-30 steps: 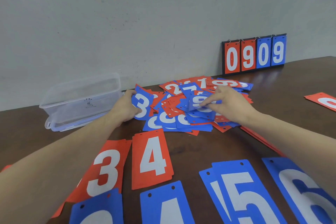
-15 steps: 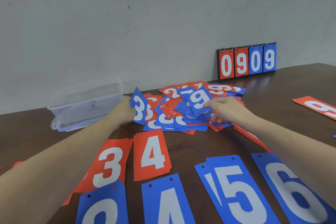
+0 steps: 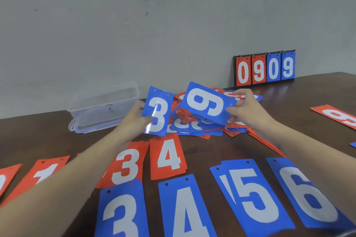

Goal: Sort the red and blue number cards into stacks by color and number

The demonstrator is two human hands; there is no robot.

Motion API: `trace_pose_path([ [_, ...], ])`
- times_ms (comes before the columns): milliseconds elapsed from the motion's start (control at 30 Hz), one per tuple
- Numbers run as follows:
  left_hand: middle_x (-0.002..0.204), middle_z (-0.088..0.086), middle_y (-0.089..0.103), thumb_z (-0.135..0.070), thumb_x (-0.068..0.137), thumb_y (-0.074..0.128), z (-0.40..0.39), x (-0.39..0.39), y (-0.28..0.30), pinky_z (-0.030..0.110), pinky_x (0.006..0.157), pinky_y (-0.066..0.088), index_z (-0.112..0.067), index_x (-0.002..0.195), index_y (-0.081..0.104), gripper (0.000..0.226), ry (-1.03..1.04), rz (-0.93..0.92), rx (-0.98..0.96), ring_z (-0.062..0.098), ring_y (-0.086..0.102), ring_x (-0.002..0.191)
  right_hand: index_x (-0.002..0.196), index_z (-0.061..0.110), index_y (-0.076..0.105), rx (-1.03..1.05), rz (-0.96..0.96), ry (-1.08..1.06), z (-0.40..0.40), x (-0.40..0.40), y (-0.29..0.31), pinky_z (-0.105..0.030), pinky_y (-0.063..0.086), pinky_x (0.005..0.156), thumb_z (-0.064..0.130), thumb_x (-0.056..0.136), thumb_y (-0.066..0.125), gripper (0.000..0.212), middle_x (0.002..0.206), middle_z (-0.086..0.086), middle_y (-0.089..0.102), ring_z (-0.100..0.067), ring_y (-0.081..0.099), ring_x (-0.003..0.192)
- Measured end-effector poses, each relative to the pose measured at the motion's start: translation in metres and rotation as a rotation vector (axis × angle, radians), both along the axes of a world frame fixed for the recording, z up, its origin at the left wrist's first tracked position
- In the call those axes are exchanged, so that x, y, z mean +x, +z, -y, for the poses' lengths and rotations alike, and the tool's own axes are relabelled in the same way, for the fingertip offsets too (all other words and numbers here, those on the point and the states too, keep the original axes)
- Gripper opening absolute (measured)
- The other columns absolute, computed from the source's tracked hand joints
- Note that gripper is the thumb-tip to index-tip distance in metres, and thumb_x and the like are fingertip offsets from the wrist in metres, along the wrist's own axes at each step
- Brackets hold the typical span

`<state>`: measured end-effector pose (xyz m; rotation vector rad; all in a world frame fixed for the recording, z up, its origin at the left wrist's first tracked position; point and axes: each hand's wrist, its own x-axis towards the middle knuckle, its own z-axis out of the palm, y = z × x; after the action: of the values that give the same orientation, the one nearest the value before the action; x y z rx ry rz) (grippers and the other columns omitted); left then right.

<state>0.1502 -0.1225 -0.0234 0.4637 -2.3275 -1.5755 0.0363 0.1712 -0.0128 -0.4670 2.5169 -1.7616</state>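
Note:
My left hand [image 3: 133, 119] holds a blue 3 card [image 3: 158, 111] upright above the table. My right hand [image 3: 246, 109] pinches a blue 9 card [image 3: 207, 103], turned sideways, over the mixed pile of red and blue cards [image 3: 202, 127]. Sorted stacks lie in front of me: red 1 [image 3: 44, 173], red 3 [image 3: 127, 165], red 4 [image 3: 168, 157], blue 3 [image 3: 121, 211], blue 4 [image 3: 185, 208], blue 5 [image 3: 250, 196] and blue 6 [image 3: 308, 198]. A red 9 [image 3: 337, 117] lies at the far right.
A clear plastic box [image 3: 104, 107] stands on its lid at the back left of the dark wooden table [image 3: 298, 98]. A flip scoreboard [image 3: 264, 68] reading 0909 leans against the grey wall. More red cards [image 3: 264, 142] lie partly under my right forearm.
Both hands have lifted their cards off the pile: the blue 3 rose upright in my left hand, and the blue 9 came up in my right hand.

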Motion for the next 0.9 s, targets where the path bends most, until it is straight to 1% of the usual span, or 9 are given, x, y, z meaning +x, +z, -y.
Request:
trace_pose_path([
  [100, 0.116, -0.002, 0.07, -0.008, 0.095, 0.061, -0.002, 0.018, -0.008, 0.036, 0.079, 0.057, -0.029, 0.117, 0.055, 0.031, -0.025, -0.039, 0.125, 0.019, 0.072, 0.094, 0.112, 0.016, 0.058, 0.077, -0.015, 0.046, 0.004, 0.006, -0.001, -0.046, 0.06, 0.086, 0.006, 0.09, 0.064, 0.025, 0.098, -0.002, 0.076, -0.02, 0.073, 0.093],
  [233, 0.112, 0.002, 0.073, -0.003, 0.093, 0.064, 0.001, 0.04, -0.011, 0.053, 0.09, 0.057, -0.031, 0.118, 0.052, 0.039, -0.005, -0.067, 0.231, 0.025, 0.075, 0.092, 0.103, 0.018, 0.073, -0.025, 0.012, 0.085, 0.012, 0.022, 0.001, -0.047, 0.055, 0.097, 0.009, 0.094, 0.06, 0.018, 0.104, -0.004, 0.077, -0.025, 0.071, 0.102],
  [300, 0.111, 0.0, 0.071, 0.001, 0.091, 0.062, 0.002, 0.05, -0.01, 0.058, 0.091, 0.055, -0.034, 0.118, 0.047, 0.046, 0.0, -0.088, 0.204, 0.026, 0.074, 0.094, 0.104, 0.02, 0.072, -0.078, 0.057, 0.125, 0.017, 0.029, 0.003, -0.046, 0.056, 0.088, 0.015, 0.099, 0.056, 0.017, 0.104, -0.009, 0.076, -0.031, 0.071, 0.097],
  [400, 0.109, 0.001, 0.073, 0.006, 0.088, 0.061, 0.006, 0.064, -0.007, 0.056, 0.091, 0.056, -0.043, 0.134, 0.036, 0.072, -0.027, -0.142, 0.22, 0.03, 0.073, 0.096, 0.109, 0.017, 0.065, -0.083, 0.089, 0.222, 0.026, 0.041, 0.005, -0.035, 0.049, 0.058, 0.021, 0.105, 0.048, 0.018, 0.087, -0.021, 0.071, -0.031, 0.061, 0.066],
  [500, 0.11, -0.002, 0.074, 0.008, 0.086, 0.054, 0.011, 0.078, -0.007, 0.051, 0.09, 0.056, -0.054, 0.142, 0.031, 0.087, -0.054, -0.184, 0.231, 0.03, 0.072, 0.1, 0.113, 0.017, 0.06, -0.052, 0.105, 0.298, 0.036, 0.052, 0.003, -0.027, 0.045, 0.048, 0.022, 0.107, 0.044, 0.018, 0.069, -0.01, 0.068, -0.022, 0.059, 0.054],
  [600, 0.112, 0.001, 0.074, 0.005, 0.093, 0.045, 0.009, 0.089, -0.008, 0.044, 0.083, 0.057, -0.047, 0.139, 0.043, 0.07, -0.05, -0.196, 0.269, 0.026, 0.073, 0.095, 0.115, 0.02, 0.059, -0.034, 0.114, 0.311, 0.045, 0.058, 0.0, -0.025, 0.046, 0.047, 0.024, 0.107, 0.045, 0.017, 0.069, -0.002, 0.07, -0.02, 0.06, 0.054],
  [700, 0.111, 0.006, 0.074, -0.005, 0.1, 0.044, 0.005, 0.093, -0.009, 0.047, 0.084, 0.058, -0.038, 0.117, 0.057, 0.039, 0.028, -0.161, 0.349, 0.026, 0.074, 0.091, 0.118, 0.023, 0.059, -0.028, 0.125, 0.29, 0.053, 0.063, -0.001, -0.026, 0.047, 0.049, 0.026, 0.106, 0.048, 0.017, 0.076, -0.003, 0.072, -0.021, 0.06, 0.056],
  [800, 0.109, 0.006, 0.074, -0.011, 0.102, 0.048, 0.004, 0.091, -0.01, 0.047, 0.081, 0.059, -0.028, 0.111, 0.057, 0.021, 0.091, -0.13, 0.364, 0.025, 0.074, 0.086, 0.126, 0.023, 0.058, 0.014, 0.109, 0.294, 0.057, 0.064, 0.0, -0.029, 0.047, 0.053, 0.025, 0.104, 0.052, 0.023, 0.086, -0.013, 0.072, -0.02, 0.059, 0.059],
  [900, 0.109, 0.008, 0.074, -0.004, 0.1, 0.051, 0.003, 0.092, -0.01, 0.051, 0.085, 0.058, -0.026, 0.112, 0.051, 0.025, 0.061, -0.15, 0.343, 0.026, 0.075, 0.087, 0.132, 0.026, 0.053, 0.07, 0.098, 0.299, 0.056, 0.065, 0.0, -0.032, 0.048, 0.062, 0.023, 0.098, 0.061, 0.035, 0.101, -0.02, 0.072, -0.018, 0.058, 0.062],
])
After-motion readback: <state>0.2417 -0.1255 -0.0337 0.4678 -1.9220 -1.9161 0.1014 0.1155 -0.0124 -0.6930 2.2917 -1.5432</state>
